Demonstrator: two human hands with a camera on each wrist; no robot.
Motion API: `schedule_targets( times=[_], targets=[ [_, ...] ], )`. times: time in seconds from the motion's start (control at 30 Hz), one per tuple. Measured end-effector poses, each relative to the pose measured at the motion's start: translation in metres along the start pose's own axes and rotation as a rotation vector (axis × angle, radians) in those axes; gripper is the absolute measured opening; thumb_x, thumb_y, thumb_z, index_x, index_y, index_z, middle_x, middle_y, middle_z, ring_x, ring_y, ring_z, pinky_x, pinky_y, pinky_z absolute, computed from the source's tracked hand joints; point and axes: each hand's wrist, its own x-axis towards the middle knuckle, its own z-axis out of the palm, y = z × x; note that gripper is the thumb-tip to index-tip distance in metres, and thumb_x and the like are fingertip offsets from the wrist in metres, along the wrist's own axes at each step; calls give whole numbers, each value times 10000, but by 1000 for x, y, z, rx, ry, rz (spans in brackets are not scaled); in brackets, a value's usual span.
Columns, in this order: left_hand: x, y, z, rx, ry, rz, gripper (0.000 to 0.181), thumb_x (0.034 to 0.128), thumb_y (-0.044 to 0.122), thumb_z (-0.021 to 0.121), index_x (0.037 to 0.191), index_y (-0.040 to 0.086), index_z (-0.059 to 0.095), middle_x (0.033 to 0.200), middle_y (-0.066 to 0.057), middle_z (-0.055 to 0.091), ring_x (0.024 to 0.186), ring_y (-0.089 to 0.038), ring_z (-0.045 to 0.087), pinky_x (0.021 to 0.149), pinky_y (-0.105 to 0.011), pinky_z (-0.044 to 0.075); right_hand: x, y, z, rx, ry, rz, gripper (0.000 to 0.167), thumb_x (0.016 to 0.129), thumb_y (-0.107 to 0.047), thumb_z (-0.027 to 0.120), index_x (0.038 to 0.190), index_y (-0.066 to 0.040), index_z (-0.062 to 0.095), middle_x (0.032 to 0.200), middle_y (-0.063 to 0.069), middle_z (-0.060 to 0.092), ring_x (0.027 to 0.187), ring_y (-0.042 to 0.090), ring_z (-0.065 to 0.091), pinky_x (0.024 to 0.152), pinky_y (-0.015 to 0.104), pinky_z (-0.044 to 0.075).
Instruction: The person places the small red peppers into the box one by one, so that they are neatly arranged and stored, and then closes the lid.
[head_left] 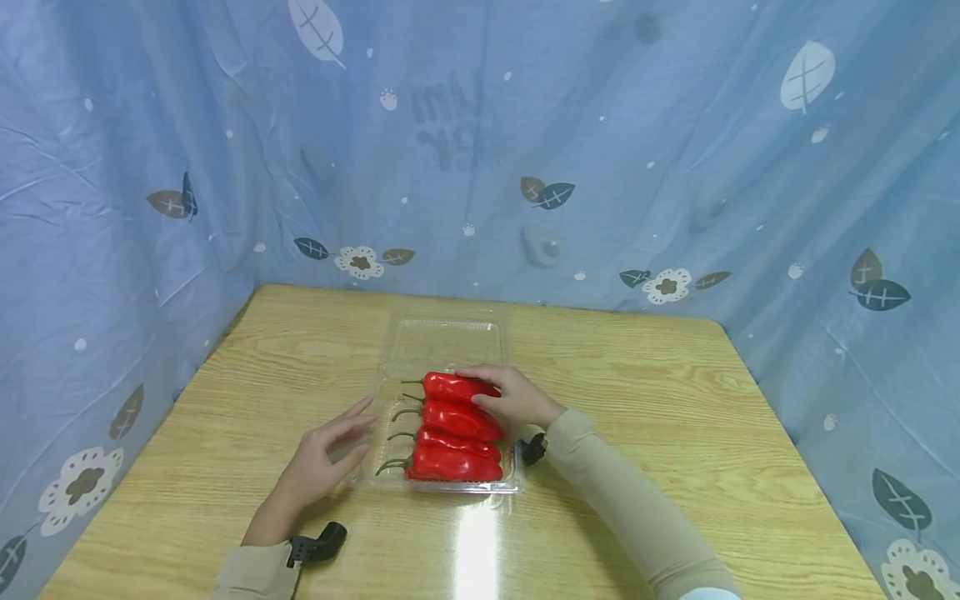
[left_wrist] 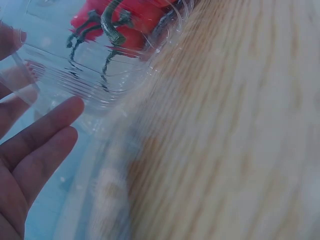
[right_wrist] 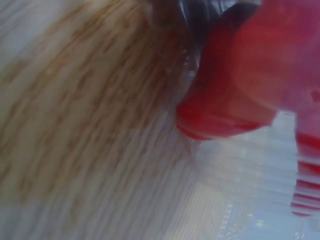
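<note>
Several red peppers (head_left: 456, 462) with green stems pointing left lie side by side in a clear plastic box (head_left: 382, 479). Its clear lid (head_left: 446, 343) is folded back flat behind it. At the far end of the row, my right hand (head_left: 521, 402) holds the farthest pepper (head_left: 444, 385), fingers over its far side and thumb on its near side. My left hand (head_left: 322, 458) is beside the box's left wall, fingers spread and loosely bent, holding nothing. In the left wrist view, its fingertips are close to the clear wall; whether they touch it I cannot tell. The right wrist view is blurred.
A light wood-grain table (head_left: 637, 400) carries the box. Blue curtains (head_left: 480, 150) with leaf and flower prints hang behind it and at both sides. Black wrist cameras (head_left: 318, 546) are strapped at both sleeves. A bright reflection lies on the table in front of the box.
</note>
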Motion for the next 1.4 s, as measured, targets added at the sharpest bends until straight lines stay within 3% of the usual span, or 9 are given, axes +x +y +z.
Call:
schedule_targets(
  times=[0.37, 0.6, 0.87, 1.07, 1.4],
  targets=[
    [-1, -2, 1, 4, -8, -21, 366, 778, -132, 661, 1137, -76, 625, 1315, -324, 503, 1052, -282, 640, 853, -271, 565, -2, 0, 2, 2, 46, -8, 485, 910, -89, 608, 1381, -121, 499, 1388, 78, 530, 1301, 280, 454, 1077, 481, 404],
    [-1, -3, 2, -7, -1, -1, 379, 768, -148, 660, 1139, -80, 623, 1298, -356, 492, 1053, -254, 642, 840, -305, 573, -5, 1, 2, 99, 115, -39, 497, 907, -31, 596, 1386, -36, 467, 1422, 184, 469, 1349, 324, 393, 1116, 496, 341],
    [-1, -5, 1, -22, 0, 6, 378, 769, -149, 658, 1140, -84, 620, 1302, -356, 488, 1043, -153, 646, 854, -265, 562, -19, -18, -19, 172, 188, -51, 488, 909, 12, 570, 1373, 71, 429, 1421, 228, 450, 1336, 377, 388, 1134, 484, 312],
    [-1, -4, 2, -21, -4, 2, 386, 770, -154, 654, 1147, -82, 618, 1301, -366, 480, 1048, -35, 608, 851, -267, 564, -23, -6, -32, 223, 291, -49, 487, 905, 54, 556, 1365, 114, 407, 1410, 295, 422, 1315, 411, 397, 1126, 485, 316],
    [0, -2, 2, -19, 16, 16, 392, 754, -166, 656, 1134, -79, 625, 1283, -372, 491, 1078, -101, 618, 863, -216, 548, -19, 24, -42, 346, 351, 41, 492, 930, 11, 545, 1385, 105, 383, 1443, 284, 384, 1348, 408, 350, 1153, 503, 270]
  ],
)
